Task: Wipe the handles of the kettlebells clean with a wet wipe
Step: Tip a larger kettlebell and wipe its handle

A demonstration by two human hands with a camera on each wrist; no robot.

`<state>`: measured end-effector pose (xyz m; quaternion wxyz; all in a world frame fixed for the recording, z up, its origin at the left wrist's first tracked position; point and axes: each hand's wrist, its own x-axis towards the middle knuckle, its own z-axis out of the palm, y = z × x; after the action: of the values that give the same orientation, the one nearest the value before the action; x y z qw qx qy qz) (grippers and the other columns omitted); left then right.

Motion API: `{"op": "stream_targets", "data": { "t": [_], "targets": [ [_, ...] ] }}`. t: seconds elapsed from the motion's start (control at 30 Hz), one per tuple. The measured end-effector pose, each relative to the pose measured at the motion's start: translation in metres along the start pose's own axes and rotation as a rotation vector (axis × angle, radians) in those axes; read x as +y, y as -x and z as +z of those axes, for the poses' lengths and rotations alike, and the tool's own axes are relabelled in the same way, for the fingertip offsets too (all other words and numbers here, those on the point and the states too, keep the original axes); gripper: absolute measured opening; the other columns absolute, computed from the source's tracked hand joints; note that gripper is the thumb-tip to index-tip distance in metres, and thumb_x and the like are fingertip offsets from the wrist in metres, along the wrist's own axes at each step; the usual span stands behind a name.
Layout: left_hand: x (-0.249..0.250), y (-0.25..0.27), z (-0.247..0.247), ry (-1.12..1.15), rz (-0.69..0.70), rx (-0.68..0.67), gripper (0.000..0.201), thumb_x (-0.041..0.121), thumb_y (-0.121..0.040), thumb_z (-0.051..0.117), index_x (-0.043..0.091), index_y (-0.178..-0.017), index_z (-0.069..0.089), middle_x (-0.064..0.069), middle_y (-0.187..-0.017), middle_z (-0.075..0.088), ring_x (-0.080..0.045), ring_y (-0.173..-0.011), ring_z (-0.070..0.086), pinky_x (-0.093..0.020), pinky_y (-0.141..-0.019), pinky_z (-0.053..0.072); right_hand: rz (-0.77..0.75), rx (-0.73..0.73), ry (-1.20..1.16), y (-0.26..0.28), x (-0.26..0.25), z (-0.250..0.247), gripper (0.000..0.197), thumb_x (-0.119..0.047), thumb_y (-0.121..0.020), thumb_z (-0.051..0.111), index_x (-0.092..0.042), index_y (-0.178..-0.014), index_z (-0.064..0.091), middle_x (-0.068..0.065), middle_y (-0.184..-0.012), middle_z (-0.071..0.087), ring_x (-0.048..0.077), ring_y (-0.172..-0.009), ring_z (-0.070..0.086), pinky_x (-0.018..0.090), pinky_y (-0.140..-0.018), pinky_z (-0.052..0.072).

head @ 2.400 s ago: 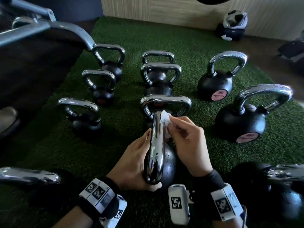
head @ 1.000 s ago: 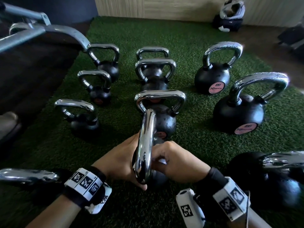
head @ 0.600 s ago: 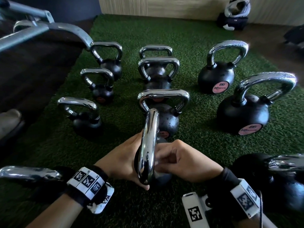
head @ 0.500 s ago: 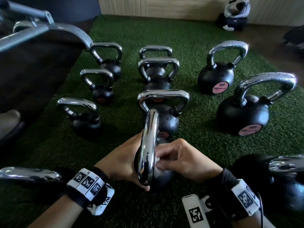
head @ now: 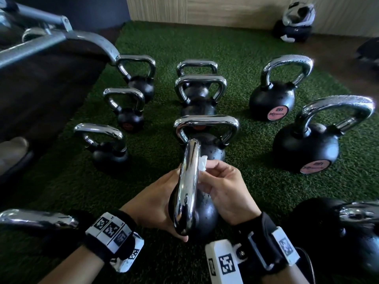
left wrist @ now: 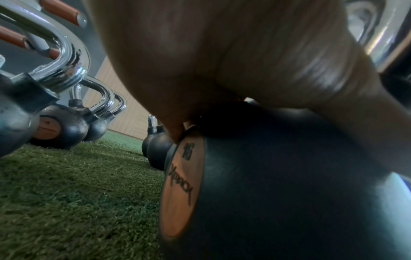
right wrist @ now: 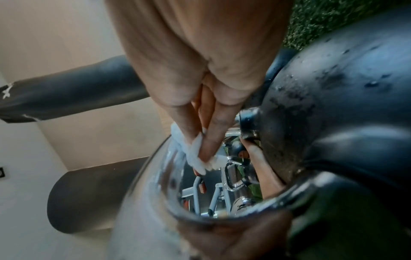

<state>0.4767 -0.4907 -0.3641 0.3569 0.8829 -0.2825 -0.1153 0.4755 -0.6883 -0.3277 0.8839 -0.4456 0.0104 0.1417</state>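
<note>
Your kettlebell (head: 202,214) sits nearest on the turf (head: 155,158); one kettlebell row (head: 200,103) runs behind it, others stand left (head: 108,148) and right (head: 305,148).

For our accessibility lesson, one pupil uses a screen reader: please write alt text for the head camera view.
A right hand presses a white wipe against the shiny handle of a black kettlebell, while the left hand steadies it from the other side. More kettlebells stand in rows on green turf beyond.

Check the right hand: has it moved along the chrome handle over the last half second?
Yes. The right hand with the wet wipe has slid up the chrome handle, away from the kettlebell's black ball toward the top bend.
</note>
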Motion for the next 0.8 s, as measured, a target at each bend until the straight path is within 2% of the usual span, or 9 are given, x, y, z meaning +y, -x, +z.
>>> {"op": "stream_targets", "data": {
  "t": [0.1, 0.2, 0.3, 0.37, 0.47, 0.53, 0.67, 0.73, 0.8],
  "targets": [
    [0.004, 0.002, -0.002, 0.021, 0.006, 0.021, 0.142, 0.063, -0.038, 0.097, 0.029, -0.157, 0.027, 0.023, -0.159, 0.027, -0.002, -0.149, 0.031, -0.036, -0.120, 0.037, -0.072, 0.085, 0.075, -0.003, -0.001, 0.005, 0.017, 0.017, -0.076, 0.071, 0.002, -0.083, 0.067, 0.018, -0.080, 0.075, 0.022, -0.067, 0.074, 0.029, -0.064, 0.064],
    [0.004, 0.002, 0.000, 0.054, -0.006, 0.024, 0.146, 0.060, -0.038, 0.099, 0.029, -0.159, 0.024, 0.018, -0.161, 0.028, -0.005, -0.150, 0.031, -0.038, -0.121, 0.037, -0.240, 0.178, 0.372, 0.005, 0.002, 0.008, 0.028, 0.021, -0.076, 0.075, -0.006, -0.076, 0.066, 0.008, -0.073, 0.075, 0.014, -0.067, 0.071, 0.022, -0.063, 0.059],
    [0.002, 0.004, 0.002, 0.037, -0.010, 0.029, 0.151, 0.062, -0.039, 0.098, 0.029, -0.161, 0.017, 0.025, -0.162, 0.020, 0.000, -0.151, 0.024, -0.034, -0.124, 0.032, -0.390, 0.270, 0.571, 0.001, 0.004, 0.012, 0.037, 0.014, -0.076, 0.079, -0.020, -0.069, 0.068, -0.004, -0.066, 0.071, 0.005, -0.061, 0.065, 0.019, -0.061, 0.053],
    [0.000, 0.005, 0.001, 0.013, -0.008, 0.033, 0.149, 0.063, -0.041, 0.097, 0.026, -0.162, 0.017, 0.033, -0.159, 0.017, 0.005, -0.150, 0.023, -0.029, -0.124, 0.029, -0.458, 0.349, 0.692, -0.008, 0.003, 0.012, 0.032, 0.005, -0.076, 0.083, -0.021, -0.068, 0.068, -0.007, -0.064, 0.070, 0.002, -0.059, 0.062, 0.019, -0.060, 0.050],
    [-0.002, 0.005, 0.000, -0.011, -0.011, 0.042, 0.146, 0.063, -0.045, 0.095, 0.022, -0.162, 0.018, 0.048, -0.150, 0.010, 0.014, -0.145, 0.021, -0.017, -0.121, 0.027, -0.504, 0.432, 0.782, -0.013, 0.002, 0.014, 0.021, -0.002, -0.077, 0.085, -0.016, -0.069, 0.071, -0.007, -0.065, 0.071, -0.001, -0.058, 0.062, 0.015, -0.059, 0.049],
    [-0.002, 0.006, 0.001, -0.018, -0.014, 0.040, 0.147, 0.065, -0.045, 0.095, 0.024, -0.162, 0.016, 0.049, -0.149, 0.009, 0.015, -0.144, 0.020, -0.012, -0.118, 0.025, -0.515, 0.451, 0.803, -0.013, 0.003, 0.015, 0.019, -0.002, -0.078, 0.084, -0.014, -0.070, 0.072, -0.008, -0.064, 0.071, -0.002, -0.058, 0.062, 0.012, -0.059, 0.047],
    [0.000, 0.005, 0.001, -0.044, 0.004, 0.058, 0.131, 0.062, -0.050, 0.095, 0.032, -0.157, 0.025, 0.051, -0.145, 0.013, 0.020, -0.138, 0.025, -0.008, -0.114, 0.030, -0.500, 0.503, 0.953, -0.020, 0.008, 0.016, 0.018, -0.003, -0.077, 0.080, -0.015, -0.069, 0.069, -0.012, -0.063, 0.067, -0.001, -0.061, 0.061, 0.007, -0.058, 0.042],
    [0.000, 0.004, 0.000, -0.050, 0.013, 0.057, 0.133, 0.066, -0.050, 0.094, 0.028, -0.157, 0.025, 0.051, -0.145, 0.012, 0.017, -0.140, 0.025, -0.010, -0.115, 0.029, -0.499, 0.517, 1.013, -0.021, 0.007, 0.019, 0.019, -0.002, -0.076, 0.076, -0.014, -0.066, 0.066, -0.012, -0.060, 0.063, -0.003, -0.062, 0.059, 0.006, -0.057, 0.040],
    [-0.001, 0.004, 0.001, -0.040, 0.029, 0.076, 0.132, 0.064, -0.054, 0.094, 0.023, -0.159, 0.025, 0.048, -0.148, 0.013, 0.013, -0.143, 0.027, -0.014, -0.117, 0.030, -0.533, 0.516, 1.033, -0.019, 0.007, 0.022, 0.022, 0.000, -0.076, 0.075, -0.014, -0.065, 0.064, -0.013, -0.059, 0.061, -0.005, -0.062, 0.059, 0.005, -0.056, 0.039]
  ]
}}
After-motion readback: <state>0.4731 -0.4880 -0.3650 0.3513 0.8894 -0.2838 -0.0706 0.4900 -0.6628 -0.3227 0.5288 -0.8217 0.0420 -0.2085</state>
